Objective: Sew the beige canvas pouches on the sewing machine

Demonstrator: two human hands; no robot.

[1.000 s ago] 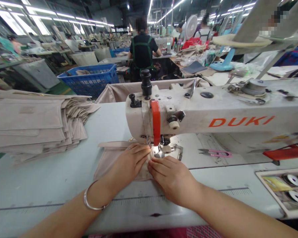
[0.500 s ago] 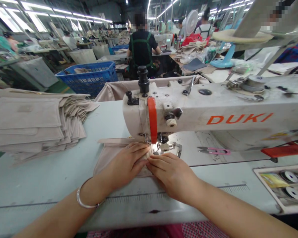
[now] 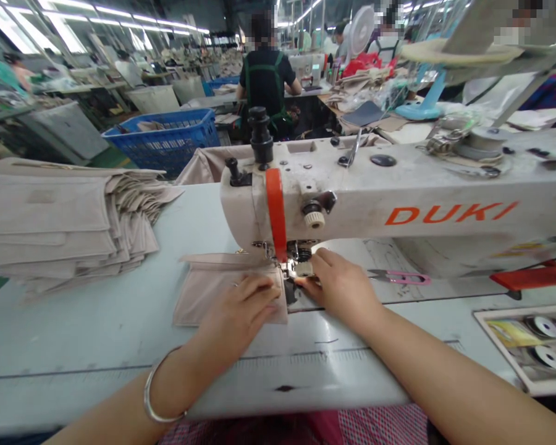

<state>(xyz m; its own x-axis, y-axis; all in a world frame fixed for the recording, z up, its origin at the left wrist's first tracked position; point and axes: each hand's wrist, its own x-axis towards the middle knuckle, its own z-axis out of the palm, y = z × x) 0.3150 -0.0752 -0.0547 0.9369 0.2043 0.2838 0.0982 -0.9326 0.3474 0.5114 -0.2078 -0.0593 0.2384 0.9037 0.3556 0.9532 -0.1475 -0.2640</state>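
A beige fabric piece [image 3: 231,281] lies flat on the machine bed, its right edge by the presser foot [image 3: 286,269] of a white sewing machine [image 3: 352,198]. My left hand [image 3: 241,309], a silver bangle on its wrist, rests on this fabric, fingers stretched out and pressing it down near the right edge. Beside the needle area, my right hand [image 3: 345,284] has its thumb and fingers closed around the small metal guide [image 3: 304,269] right of the presser foot. Part of that guide is hidden behind the fingers.
A stack of beige fabric pieces [image 3: 50,216] lies on the left. Pink-handled thread snips [image 3: 403,277] rest on the bed behind my right hand. A bobbin tray [image 3: 528,346] is at right. Beyond the table stand a blue basket [image 3: 162,139] and a seated person [image 3: 266,80].
My right hand has left the fabric and moved up and right to the metal guide. My left hand has slid slightly back toward me, uncovering more of the fabric.
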